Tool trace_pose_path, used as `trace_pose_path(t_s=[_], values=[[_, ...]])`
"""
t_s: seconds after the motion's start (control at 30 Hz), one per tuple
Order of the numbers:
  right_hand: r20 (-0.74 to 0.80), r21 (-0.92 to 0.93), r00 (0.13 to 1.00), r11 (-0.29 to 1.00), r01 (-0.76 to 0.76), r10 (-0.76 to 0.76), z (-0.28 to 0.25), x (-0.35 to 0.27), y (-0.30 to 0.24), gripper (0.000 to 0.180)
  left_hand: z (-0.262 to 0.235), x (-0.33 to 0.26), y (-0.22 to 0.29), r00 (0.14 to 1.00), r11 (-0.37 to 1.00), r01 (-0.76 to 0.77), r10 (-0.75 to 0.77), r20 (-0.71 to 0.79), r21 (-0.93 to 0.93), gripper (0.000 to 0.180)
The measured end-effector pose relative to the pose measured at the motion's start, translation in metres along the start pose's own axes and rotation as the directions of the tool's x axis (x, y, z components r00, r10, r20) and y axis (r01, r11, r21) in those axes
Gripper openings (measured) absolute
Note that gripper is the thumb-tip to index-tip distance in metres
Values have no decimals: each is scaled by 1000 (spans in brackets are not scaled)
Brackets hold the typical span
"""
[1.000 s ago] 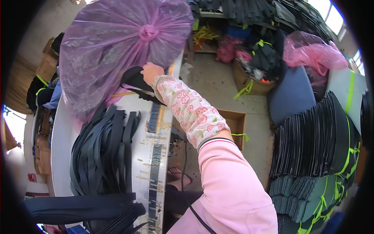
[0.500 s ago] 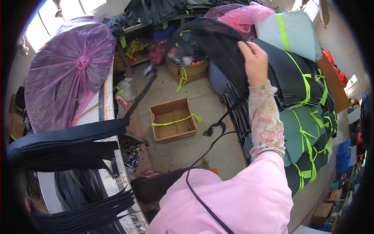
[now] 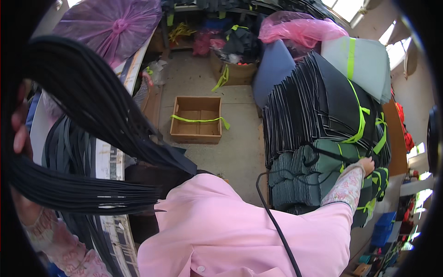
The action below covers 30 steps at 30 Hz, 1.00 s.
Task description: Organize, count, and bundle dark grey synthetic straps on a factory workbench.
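While the left hand [image 3: 20, 136] clasps dark strips, the right hand [image 3: 367, 165] is at the stacks

Where the view darkens at its left rim, the left hand is wrapped around a folded bundle of dark strips [image 3: 92, 87], partly hidden by it. The bundle hangs above a white table [image 3: 108, 158], its two ends pointing toward the pink shirt [image 3: 258, 235]. More loose strips [image 3: 67, 144] lie on the tabletop beneath, and a purple plastic bag [image 3: 104, 32] sits farther along.

Well apart from its partner, the right hand is stretched out to the far right, beside black stacked sheets [image 3: 295, 108] and grey-green bundles [image 3: 302, 187] (its fingers are bent, but I cannot tell whether they grip anything). Yellow-green ties [image 3: 362, 125] bind the stacks. Between the table and the stacks, an open brown box [image 3: 196, 138] stands on the floor [image 3: 240, 157].
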State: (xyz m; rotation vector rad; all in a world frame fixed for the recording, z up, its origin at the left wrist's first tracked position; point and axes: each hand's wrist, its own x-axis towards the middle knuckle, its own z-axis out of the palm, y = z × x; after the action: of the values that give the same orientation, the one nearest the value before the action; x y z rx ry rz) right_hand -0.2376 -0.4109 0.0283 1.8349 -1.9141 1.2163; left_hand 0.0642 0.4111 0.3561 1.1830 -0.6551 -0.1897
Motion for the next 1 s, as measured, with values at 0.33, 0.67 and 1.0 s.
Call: trace_pose_path(t_s=[0.33, 0.67, 1.0], values=[[120, 115, 850, 844, -525, 513, 27, -110, 57, 50, -36, -16, -29, 994, 986, 28, -9, -113, 165, 52], [763, 116, 630, 990, 86, -144, 4, -257, -18, 35, -83, 16, -81, 975, 997, -29, 12, -222, -75, 42], [474, 876, -734, 347, 335, -486, -153, -458, -169, 24, -121, 22, -136, 886, 991, 114, -130, -445, -64, 37]])
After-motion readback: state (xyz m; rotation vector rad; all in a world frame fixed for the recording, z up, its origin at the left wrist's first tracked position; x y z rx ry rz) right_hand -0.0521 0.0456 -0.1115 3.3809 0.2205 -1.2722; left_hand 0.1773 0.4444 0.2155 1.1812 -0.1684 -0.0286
